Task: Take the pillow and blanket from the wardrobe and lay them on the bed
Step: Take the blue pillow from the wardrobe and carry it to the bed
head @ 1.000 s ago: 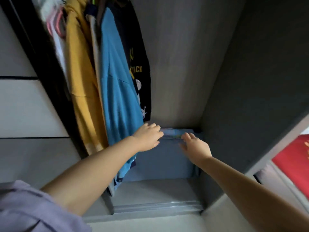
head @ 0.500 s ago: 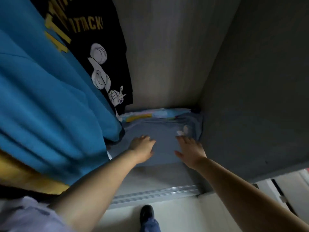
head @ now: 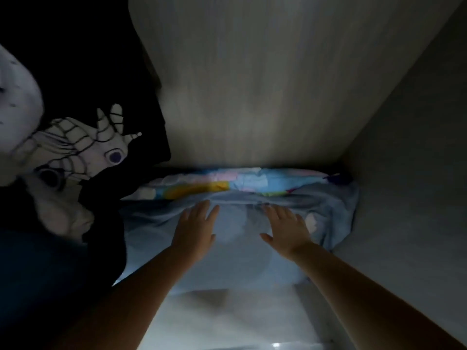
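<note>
Hands first: I see my left hand [head: 195, 229] and right hand [head: 286, 229] lying flat, fingers spread, each grip holding nothing, on a folded pale blue fabric blanket [head: 227, 258] on the wardrobe floor [head: 227, 322]. Behind it, against the back panel [head: 252, 84], lies a multicoloured patchwork pillow [head: 227, 181]. Black printed garment [head: 83, 137] hangs left.

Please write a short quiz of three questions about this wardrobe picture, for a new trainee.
1. True or false: the left hand and the right hand lie open and flat on the pale blue folded bedding.
2. What lies behind it, against the back wall? A) multicoloured patterned bedding B) a red box
3. On which side hangs the black printed garment?

Key: 1 true; 2 A; 3 left.
</note>
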`<state>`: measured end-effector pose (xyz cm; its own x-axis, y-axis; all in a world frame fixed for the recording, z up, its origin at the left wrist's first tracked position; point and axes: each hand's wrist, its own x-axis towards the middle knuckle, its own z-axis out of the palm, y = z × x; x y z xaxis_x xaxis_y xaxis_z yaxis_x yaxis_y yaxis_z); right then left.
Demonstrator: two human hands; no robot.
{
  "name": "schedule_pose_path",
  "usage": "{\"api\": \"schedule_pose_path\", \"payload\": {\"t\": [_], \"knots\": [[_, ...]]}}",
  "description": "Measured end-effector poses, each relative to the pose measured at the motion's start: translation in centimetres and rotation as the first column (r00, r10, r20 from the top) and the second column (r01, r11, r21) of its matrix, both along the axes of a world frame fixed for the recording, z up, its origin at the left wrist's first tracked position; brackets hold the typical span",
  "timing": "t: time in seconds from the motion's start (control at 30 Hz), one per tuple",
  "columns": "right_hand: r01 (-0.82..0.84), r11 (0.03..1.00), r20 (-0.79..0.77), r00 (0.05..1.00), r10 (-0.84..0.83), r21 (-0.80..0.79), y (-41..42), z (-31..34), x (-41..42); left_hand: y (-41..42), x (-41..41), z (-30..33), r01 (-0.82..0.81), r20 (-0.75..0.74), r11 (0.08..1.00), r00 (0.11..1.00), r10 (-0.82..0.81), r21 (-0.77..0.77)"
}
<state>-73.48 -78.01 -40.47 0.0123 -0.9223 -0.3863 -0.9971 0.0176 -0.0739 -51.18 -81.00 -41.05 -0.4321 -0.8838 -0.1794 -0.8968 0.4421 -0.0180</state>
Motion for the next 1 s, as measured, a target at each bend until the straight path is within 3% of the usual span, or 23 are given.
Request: {"api": "schedule_pose_path", "payload": {"t": [0.1, 0.2, 0.43, 0.57, 0.77, 1.0], "knots": [[-0.032, 0.999, 0.003, 0.999, 0.033, -0.043, -4.4, -3.6, -1.0, -3.6, 0.4, -3.1, -0.023, 0.033, 0.996, 0.999, 0.025, -0.084], [-0.089, 0.995, -0.002, 0.996, 0.089, -0.04, -7.6, -6.8, -1.4, -6.4, 1.1, -6.2, -0.087, 0.133, 0.996, 0.987, 0.091, -0.036], [-0.176, 0.984, -0.038, 0.983, 0.177, 0.042, -8.9, -10.9, -1.1, -8.3, 2.1, -10.3, -0.082, 0.189, 0.991, 0.98, 0.061, 0.105], [-0.199, 0.979, -0.059, 0.978, 0.202, 0.05, -6.7, -10.7, -0.9, -6.9, 2.3, -9.9, -0.037, 0.135, 0.975, 0.991, 0.008, 0.218], [-0.203, 0.972, -0.035, 0.977, 0.208, 0.12, -2.2, -9.4, 0.0, -3.0, 2.6, -8.7, 0.003, 0.176, 0.961, 0.983, -0.054, 0.278], [-0.151, 0.981, 0.043, 0.988, 0.147, 0.123, 4.2, -3.9, 1.8, 2.2, 4.0, -4.0, -0.077, 0.038, 0.932, 0.997, 0.069, 0.354]]}}
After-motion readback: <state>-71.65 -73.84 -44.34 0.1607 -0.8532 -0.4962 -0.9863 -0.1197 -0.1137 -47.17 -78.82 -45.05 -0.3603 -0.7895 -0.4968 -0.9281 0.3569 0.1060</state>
